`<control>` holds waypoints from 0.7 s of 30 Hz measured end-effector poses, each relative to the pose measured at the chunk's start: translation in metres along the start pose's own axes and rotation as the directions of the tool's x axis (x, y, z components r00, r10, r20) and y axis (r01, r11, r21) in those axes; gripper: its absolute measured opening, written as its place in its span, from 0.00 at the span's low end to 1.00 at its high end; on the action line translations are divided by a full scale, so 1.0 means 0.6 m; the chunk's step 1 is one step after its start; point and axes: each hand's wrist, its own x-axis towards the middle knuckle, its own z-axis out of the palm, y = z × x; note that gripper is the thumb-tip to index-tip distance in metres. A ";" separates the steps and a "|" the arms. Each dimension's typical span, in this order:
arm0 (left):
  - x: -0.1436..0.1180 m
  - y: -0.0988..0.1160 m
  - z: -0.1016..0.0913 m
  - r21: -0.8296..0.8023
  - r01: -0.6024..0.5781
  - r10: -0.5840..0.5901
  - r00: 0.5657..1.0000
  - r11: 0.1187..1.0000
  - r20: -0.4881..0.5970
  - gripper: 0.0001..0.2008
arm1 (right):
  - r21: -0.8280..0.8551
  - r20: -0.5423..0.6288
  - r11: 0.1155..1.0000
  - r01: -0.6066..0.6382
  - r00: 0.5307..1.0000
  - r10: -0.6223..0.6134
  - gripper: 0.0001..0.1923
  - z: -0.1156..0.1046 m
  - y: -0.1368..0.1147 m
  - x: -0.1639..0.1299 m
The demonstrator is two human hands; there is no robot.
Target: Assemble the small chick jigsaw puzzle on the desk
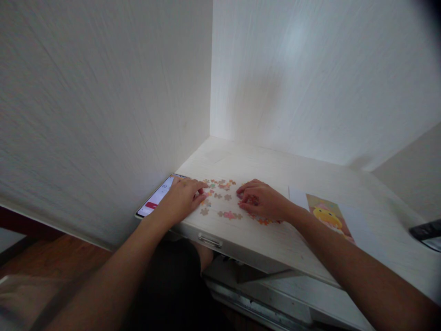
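Observation:
Small jigsaw puzzle pieces (228, 214) lie on the white tabletop, some joined in short strips and others single. My left hand (186, 193) rests at the left edge of the pieces, thumb and fingers apart, its fingertips close to a joined group (225, 185). My right hand (263, 200) is over a pile of orange and red puzzle pieces (263, 221). Its fingers are bent but apart, and pieces show beneath them. The hand hides part of this pile. I see no piece held in either hand.
A phone (148, 204) showing a timer lies at the table's left edge, partly behind my left wrist. Right of my right hand is a paper sheet with a yellow cartoon picture (327, 216). A black object (427, 233) stands far right. White panels enclose the table (237, 158).

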 end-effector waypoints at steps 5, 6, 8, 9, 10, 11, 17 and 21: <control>0.005 0.005 0.005 -0.023 -0.017 0.016 0.999 1.000 -0.034 0.13 | -0.007 0.001 1.000 0.000 1.000 0.000 0.06 0.001 0.000 0.001; 0.006 0.004 0.004 -0.032 -0.013 0.012 0.999 0.999 -0.041 0.13 | -0.008 -0.001 1.000 -0.002 1.000 0.002 0.06 0.001 0.000 0.001; 0.008 -0.002 0.000 -0.054 0.008 -0.012 0.998 0.999 -0.058 0.14 | -0.007 0.000 1.000 -0.001 1.000 0.001 0.06 0.001 0.001 0.001; 0.009 -0.006 -0.003 -0.066 0.024 -0.028 0.997 0.998 -0.067 0.15 | -0.006 0.003 1.000 0.002 1.000 -0.002 0.06 0.001 0.001 0.001; 0.009 -0.011 -0.007 -0.077 0.040 -0.046 0.996 0.996 -0.075 0.15 | -0.003 0.007 1.000 0.006 1.000 -0.006 0.06 0.001 0.001 0.001; 0.009 -0.015 -0.011 -0.087 0.054 -0.061 0.995 0.995 -0.082 0.15 | -0.001 0.011 1.000 0.009 1.000 -0.009 0.06 0.000 0.001 0.001; 0.006 -0.033 -0.033 -0.082 0.080 -0.089 0.989 0.993 -0.117 0.14 | 0.003 0.011 1.000 0.006 1.000 -0.006 0.06 -0.002 -0.001 0.001; 0.000 -0.045 -0.050 -0.035 0.080 -0.082 0.996 0.996 -0.039 0.13 | 0.012 0.005 1.000 -0.006 1.000 0.006 0.06 -0.002 -0.002 0.000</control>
